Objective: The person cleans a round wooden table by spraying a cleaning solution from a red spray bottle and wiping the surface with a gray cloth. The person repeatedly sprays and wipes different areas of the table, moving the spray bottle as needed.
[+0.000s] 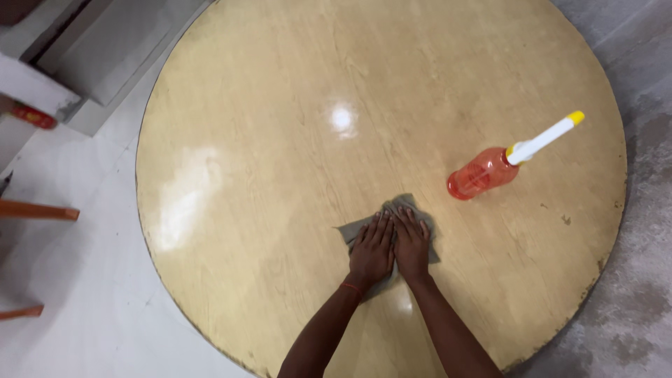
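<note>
- While both hands are laid flat side by side, a grey cloth (389, 231) is pressed against the round wooden table (280, 126), a little toward the near edge from its middle.
- The left hand (372, 246) is spread palm down on the cloth, its fingers straight and close together; nothing is pinched or gripped.
- The right hand (411, 241) is held the same way, touching the left along the inner edge, fingers extended forward.
- The cloth is largely covered by the two palms; its corners are seen poking out to the left, ahead of the fingertips and to the right.
- A thin red band is worn at the left wrist.
- The step in hand is judged to be wiping the tabletop, with the cloth being pushed under flat pressure.
- For the next stroke, steady downward pressure is judged to be needed so that the cloth slides with the palms and does not bunch or slip out.
- An orange spray bottle (490, 170) with a white and yellow nozzle is lying on its side, to the right of the hands and apart from the cloth.
- Bright glare patches are seen on the tabletop, and worn spots along its right edge.
</note>
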